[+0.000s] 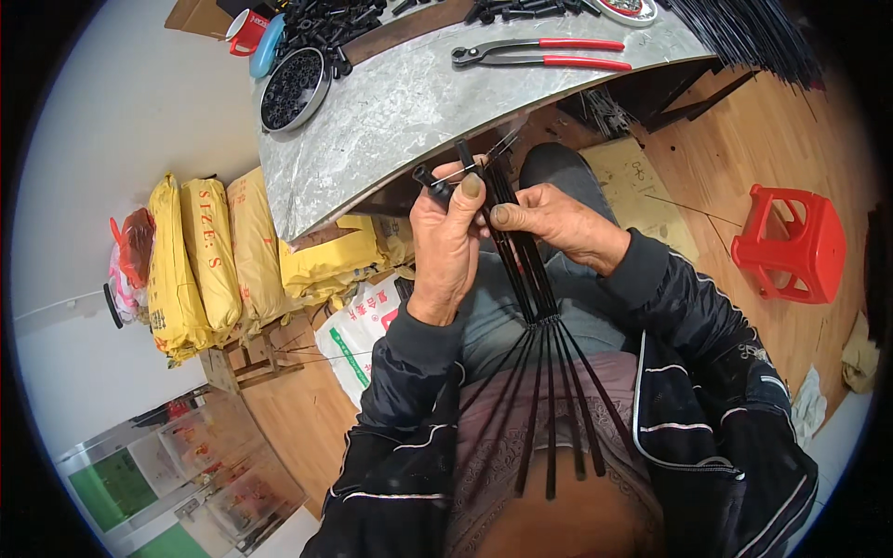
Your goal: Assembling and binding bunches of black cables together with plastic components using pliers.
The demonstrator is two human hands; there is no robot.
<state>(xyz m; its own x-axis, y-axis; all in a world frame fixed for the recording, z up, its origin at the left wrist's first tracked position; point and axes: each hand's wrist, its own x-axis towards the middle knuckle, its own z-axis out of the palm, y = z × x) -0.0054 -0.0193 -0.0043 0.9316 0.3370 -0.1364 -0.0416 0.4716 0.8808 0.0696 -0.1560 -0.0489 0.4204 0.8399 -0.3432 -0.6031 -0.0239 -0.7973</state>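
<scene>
My left hand [446, 244] pinches a small black fitting [435, 184] and thin wire against a bundle of black rods [521, 251]; my right hand [558, 223] pinches the bundle just beside it. The rods fan out over my lap. Beyond, red-handled pincers [539, 54] lie on the grey table [400, 112].

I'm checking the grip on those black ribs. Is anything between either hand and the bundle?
Nothing visible. The left hand and right hand both grip the bundle of black ribs directly, above the person's lap; below the hands the ribs fan out.
</scene>
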